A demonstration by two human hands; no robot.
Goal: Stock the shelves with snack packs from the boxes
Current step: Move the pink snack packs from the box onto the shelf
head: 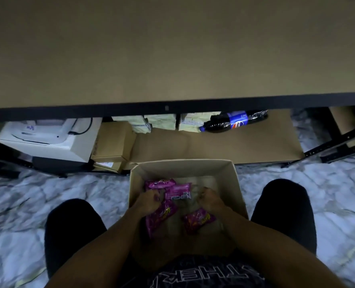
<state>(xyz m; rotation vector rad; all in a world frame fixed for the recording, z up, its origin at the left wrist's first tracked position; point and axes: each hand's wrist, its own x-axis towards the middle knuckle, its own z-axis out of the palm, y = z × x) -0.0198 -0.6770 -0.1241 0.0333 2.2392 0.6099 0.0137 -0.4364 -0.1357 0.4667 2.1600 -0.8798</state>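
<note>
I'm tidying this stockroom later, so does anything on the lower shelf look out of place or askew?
Yes: a cola bottle lies on its side on the lower shelf, beside pale green packs, not standing upright. Nothing looks spilled.

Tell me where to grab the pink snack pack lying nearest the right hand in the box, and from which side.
Pinch the pink snack pack by its crimped near end, coming straight down from above: it lies flat on the bottom of the box, whose walls likely block any sideways approach.
</note>
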